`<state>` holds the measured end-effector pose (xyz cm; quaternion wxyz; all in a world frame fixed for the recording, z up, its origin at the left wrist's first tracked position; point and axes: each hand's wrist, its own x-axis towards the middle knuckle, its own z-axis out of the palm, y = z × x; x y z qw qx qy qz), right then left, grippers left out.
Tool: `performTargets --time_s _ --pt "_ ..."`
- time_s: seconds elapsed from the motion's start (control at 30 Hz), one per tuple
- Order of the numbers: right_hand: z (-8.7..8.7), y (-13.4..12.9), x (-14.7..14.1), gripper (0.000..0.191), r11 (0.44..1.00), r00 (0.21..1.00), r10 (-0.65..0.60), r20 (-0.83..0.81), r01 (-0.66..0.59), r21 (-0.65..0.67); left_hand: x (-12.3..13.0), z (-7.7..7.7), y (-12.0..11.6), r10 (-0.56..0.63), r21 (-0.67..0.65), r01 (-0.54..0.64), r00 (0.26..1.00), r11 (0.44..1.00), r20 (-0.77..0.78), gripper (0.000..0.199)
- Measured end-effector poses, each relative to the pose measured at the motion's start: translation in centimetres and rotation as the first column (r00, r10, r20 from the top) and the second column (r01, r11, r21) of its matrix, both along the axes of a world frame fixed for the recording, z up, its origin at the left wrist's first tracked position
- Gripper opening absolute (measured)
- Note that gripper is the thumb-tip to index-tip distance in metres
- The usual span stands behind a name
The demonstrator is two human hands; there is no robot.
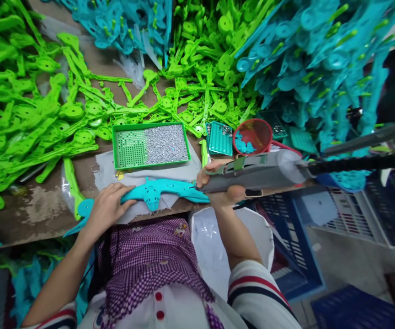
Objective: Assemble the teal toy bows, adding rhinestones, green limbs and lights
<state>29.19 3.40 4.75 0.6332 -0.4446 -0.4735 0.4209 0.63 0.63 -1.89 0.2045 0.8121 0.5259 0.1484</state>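
My left hand (110, 205) is closed around the left end of a blue plastic part (152, 192), which lies on a grey cloth near the table's front edge. In my right hand (220, 183) is a grey electric screwdriver (248, 173), held sideways with a black cord leading off to the right. Its tip points left and meets the right portion of the blue part; whether it sits on a screw is too small to tell. Just behind the part stands a green tray (151, 163) with many small silver screws heaped in its right half.
Piles of green plastic parts (26, 100) cover the back and left of the table, with blue parts (303, 55) heaped behind. Right of the tray are a teal tray (220, 139) and a red bowl (269, 137) of blue pieces. A white-lined bin (206, 237) stands below.
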Motion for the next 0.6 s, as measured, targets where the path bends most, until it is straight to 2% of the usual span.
performTargets --time_s 0.1,0.2,0.33,0.4,0.5,0.53,0.6 --pt "0.2 -0.1 0.1 0.081 0.999 0.999 0.04 -0.004 -0.04 -0.017 0.0 -0.2 0.1 0.021 -0.014 -0.021 1.0 1.0 0.007 0.032" --pt "0.6 0.9 -0.3 0.082 0.997 0.998 0.064 -0.011 -0.064 -0.034 0.2 -0.3 0.3 0.02 -0.03 -0.019 1.0 0.999 0.013 0.034" --pt "-0.2 3.3 -0.6 0.067 0.999 0.998 0.043 0.052 -0.041 -0.035 -0.2 0.7 -0.2 0.027 0.011 -0.028 0.998 1.0 0.061 0.037" --pt "-1.0 4.1 -0.5 0.056 0.999 0.994 0.024 0.109 -0.022 -0.027 -1.3 1.5 -1.2 0.162 0.096 -0.173 0.981 0.98 0.106 0.037" --pt "-1.9 4.5 -0.6 0.047 1.0 0.986 0.019 0.164 -0.021 0.009 -3.7 2.6 -3.2 0.414 0.208 -0.443 0.895 0.872 0.167 0.036" --pt "-1.9 4.5 -0.8 0.045 0.999 0.984 0.023 0.177 -0.028 0.021 -4.3 2.8 -3.9 0.458 0.218 -0.487 0.872 0.846 0.174 0.036" --pt "-1.6 4.3 -1.5 0.044 0.998 0.975 0.044 0.218 -0.055 0.044 -4.5 3.0 -4.6 0.476 0.21 -0.508 0.859 0.835 0.186 0.038"
